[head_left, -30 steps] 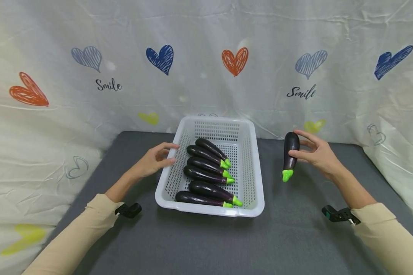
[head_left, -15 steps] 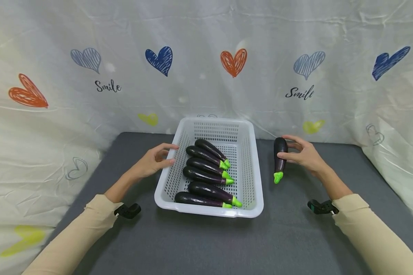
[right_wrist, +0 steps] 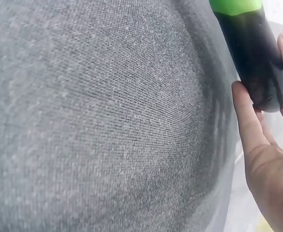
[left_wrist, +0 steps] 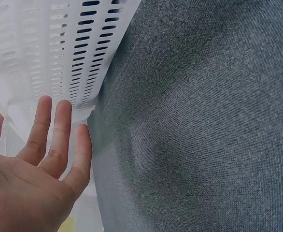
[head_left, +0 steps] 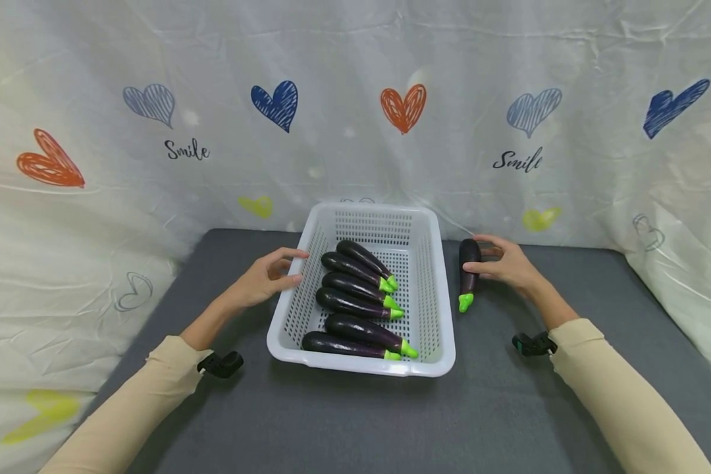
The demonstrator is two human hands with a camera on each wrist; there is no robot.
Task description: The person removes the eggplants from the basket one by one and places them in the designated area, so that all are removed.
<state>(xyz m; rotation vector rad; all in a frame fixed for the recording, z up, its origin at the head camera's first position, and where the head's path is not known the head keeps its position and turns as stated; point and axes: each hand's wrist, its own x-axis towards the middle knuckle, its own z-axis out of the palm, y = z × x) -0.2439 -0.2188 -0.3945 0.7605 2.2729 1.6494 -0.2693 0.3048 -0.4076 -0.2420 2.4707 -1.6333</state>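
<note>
In the head view a dark purple eggplant (head_left: pixel 469 266) with a bright green stem end is held upright, stem toward me, by my right hand (head_left: pixel 505 264), just right of the basket. The thumb lies across its front. The right wrist view shows the fingers around the blunt end of the eggplant (right_wrist: pixel 257 58). My left hand (head_left: pixel 266 276) touches the left rim of the white basket (head_left: pixel 444 309) with its fingertips. Three loosely straight fingers (left_wrist: pixel 62 130) show beside the slotted wall in the left wrist view. Several eggplants (head_left: pixel 355 303) lie in the basket, stems to the right.
A dark grey cloth (head_left: pixel 355 421) covers the table under the basket. Behind it hangs a pale curtain (head_left: pixel 343 66) printed with hearts, close to the table's back edge. A black band (head_left: pixel 220 363) sits at the left sleeve, another band (head_left: pixel 534 343) at the right.
My right hand has moved left with the eggplant, bringing it from well off to the right to close beside the basket. The left hand and the basket have stayed in place.
</note>
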